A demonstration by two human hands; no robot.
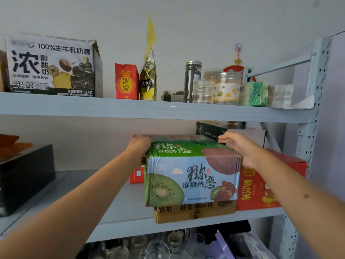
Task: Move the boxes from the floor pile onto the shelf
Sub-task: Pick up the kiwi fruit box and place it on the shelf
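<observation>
The kiwi box (pixel 192 176) sits on a brown carton (pixel 194 212) on the middle shelf (pixel 119 208), just left of the red box (pixel 261 186). The left hand (pixel 139 146) and right hand (pixel 240 148) grip its top corners with curled fingers. I think it overhangs the carton's front, so it may tip forward if released now

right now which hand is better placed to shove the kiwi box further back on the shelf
Probably the right hand: it wraps the kiwi box at its top right edge. The left hand grips the far top left corner.
</observation>
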